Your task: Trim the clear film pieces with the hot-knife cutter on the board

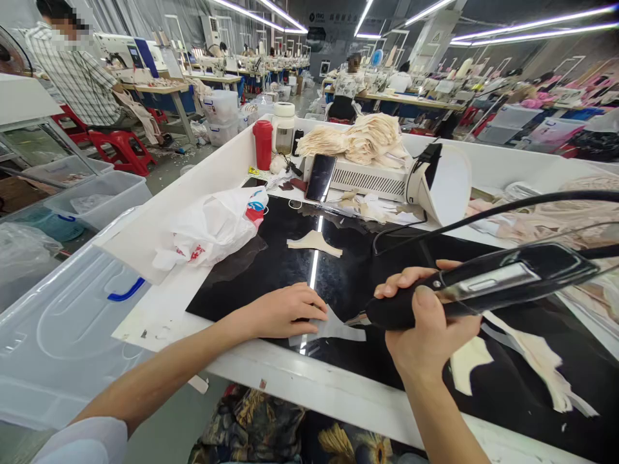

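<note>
A black handheld tool (488,283) is gripped by the right hand (428,335) while a pale grey cloth piece (338,328) is held down by the left hand (294,312).

The tool's handle is wrapped by the right hand's closed fingers, and its narrow tip is pointed left of that grip, at the cloth piece's edge; whether the cloth is touched cannot be told. The left hand is laid loosely spread, palm down, its fingertips rested on the cloth, nothing being clasped. Both are set over a black mat (261,277). Beyond the left hand, a cream cloth piece (314,241) is laid flat; farther off, a phone (321,177) is propped. Just right of the right hand, a pale yellow piece (469,361) is left lying.
</note>
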Available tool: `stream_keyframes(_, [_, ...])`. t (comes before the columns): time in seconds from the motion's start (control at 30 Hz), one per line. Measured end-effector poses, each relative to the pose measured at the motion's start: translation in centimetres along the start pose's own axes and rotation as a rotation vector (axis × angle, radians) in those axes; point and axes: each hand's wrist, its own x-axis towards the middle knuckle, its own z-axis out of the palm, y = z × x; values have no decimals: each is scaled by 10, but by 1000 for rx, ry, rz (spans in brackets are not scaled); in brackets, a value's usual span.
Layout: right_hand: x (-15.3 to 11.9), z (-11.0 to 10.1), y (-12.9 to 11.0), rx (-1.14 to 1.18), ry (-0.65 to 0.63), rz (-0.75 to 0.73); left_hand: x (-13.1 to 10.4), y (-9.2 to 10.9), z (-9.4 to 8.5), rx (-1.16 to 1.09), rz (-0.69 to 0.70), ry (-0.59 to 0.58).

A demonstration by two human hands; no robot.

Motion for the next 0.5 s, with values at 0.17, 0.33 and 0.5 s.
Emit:
stream_keyframes(0.17, [-8,9,4,43,-44,26,-1,2,-4,-18,28,-15])
stream_keyframes(0.33, [-19,11,11,60,-94,51,0,3,-6,22,45,-42])
stream_keyframes(0.5, [-24,7,8,71,-127,59,-1,1,-3,34,49,-37])
